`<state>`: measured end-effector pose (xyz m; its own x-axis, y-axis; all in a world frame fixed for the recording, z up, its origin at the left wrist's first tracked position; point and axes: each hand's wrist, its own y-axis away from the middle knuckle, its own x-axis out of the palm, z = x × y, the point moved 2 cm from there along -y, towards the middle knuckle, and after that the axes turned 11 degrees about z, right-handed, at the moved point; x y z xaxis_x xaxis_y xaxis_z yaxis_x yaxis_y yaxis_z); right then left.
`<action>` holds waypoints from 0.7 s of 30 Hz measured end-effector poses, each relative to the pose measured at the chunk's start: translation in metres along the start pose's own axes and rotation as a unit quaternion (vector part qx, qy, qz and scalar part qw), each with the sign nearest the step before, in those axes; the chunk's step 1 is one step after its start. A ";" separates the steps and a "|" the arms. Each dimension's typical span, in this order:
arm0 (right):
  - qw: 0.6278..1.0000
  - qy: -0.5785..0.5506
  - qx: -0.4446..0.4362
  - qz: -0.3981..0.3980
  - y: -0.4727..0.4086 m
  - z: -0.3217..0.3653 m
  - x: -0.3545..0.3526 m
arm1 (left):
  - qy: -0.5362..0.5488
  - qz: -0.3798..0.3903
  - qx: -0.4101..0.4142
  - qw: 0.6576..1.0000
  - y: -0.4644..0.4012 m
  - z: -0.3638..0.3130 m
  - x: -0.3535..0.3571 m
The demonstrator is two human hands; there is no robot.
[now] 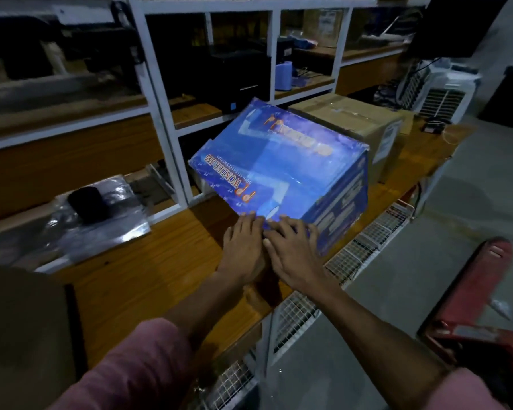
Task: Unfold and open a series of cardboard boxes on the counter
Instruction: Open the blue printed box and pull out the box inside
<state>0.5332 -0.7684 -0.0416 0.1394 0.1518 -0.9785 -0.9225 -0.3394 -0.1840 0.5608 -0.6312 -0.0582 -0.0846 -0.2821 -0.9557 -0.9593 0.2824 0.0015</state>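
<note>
The place looks like a shop stockroom or packing area. White-framed shelving (160,119) with wooden boards holds a black printer (237,81) and supplies, a sealed brown carton (365,125) stands on the long wooden table (137,279), and the floor (462,184) is bare concrete.

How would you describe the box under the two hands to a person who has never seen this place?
On the wooden counter before the white shelving stands a glossy blue printed box, tilted. Unlike the plain brown taped carton behind it, it bears orange "WONDER" lettering.
</note>
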 end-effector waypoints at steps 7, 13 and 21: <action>0.974 -0.164 -0.119 0.100 0.036 0.025 0.004 | -0.027 0.110 -0.099 0.989 0.076 0.001 -0.003; 0.972 -0.204 -0.113 0.028 0.050 0.031 -0.015 | 0.032 -0.018 -0.115 0.993 0.097 0.004 -0.022; 0.971 -0.232 -0.027 0.052 0.039 0.031 -0.023 | -0.082 -0.059 -0.094 0.990 0.089 0.046 -0.061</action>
<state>0.4832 -0.7563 -0.0233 -0.1429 0.5111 -0.8475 -0.9005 -0.4224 -0.1029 0.4927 -0.5464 -0.0138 0.0615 -0.1457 -0.9874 -0.9944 0.0762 -0.0731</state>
